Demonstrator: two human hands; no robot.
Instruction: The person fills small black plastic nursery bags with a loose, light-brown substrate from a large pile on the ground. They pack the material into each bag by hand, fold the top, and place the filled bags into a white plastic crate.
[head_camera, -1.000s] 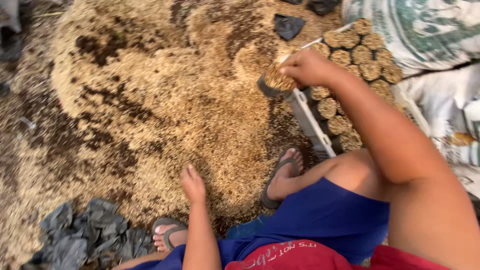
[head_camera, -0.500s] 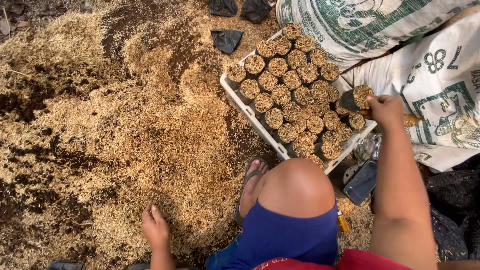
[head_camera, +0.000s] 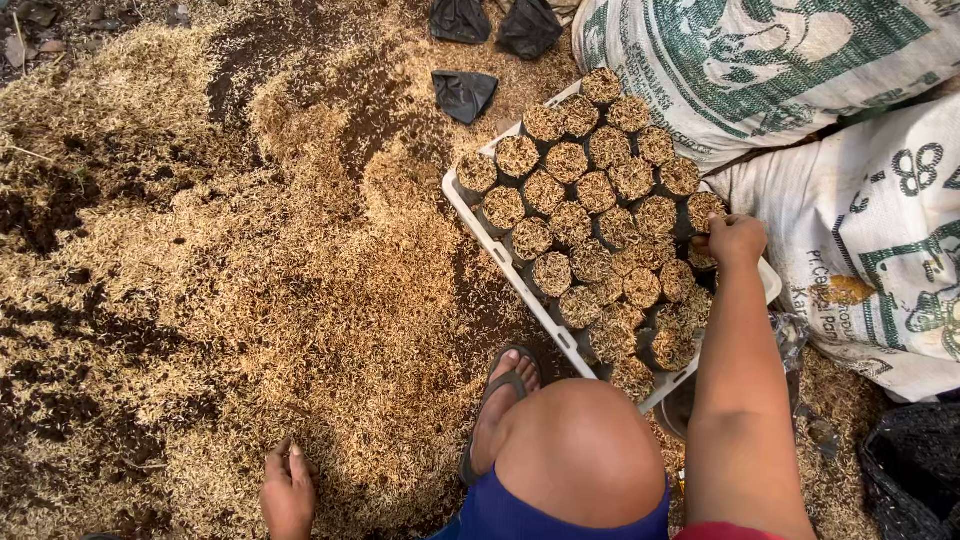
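Right hand (head_camera: 737, 240) setting filled black pot (head_camera: 702, 252) into white tray (head_camera: 497, 250), left hand (head_camera: 289, 490) on husks (head_camera: 300, 300)

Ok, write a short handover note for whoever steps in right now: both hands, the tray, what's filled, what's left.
Right hand: setting a small black husk-filled bag at the far edge of the white plastic tray.
Left hand: empty, resting on the loose pile of rice husk and soil.
Done: tray packed nearly full with filled bags.
Left: three empty black bags lie beyond the tray.
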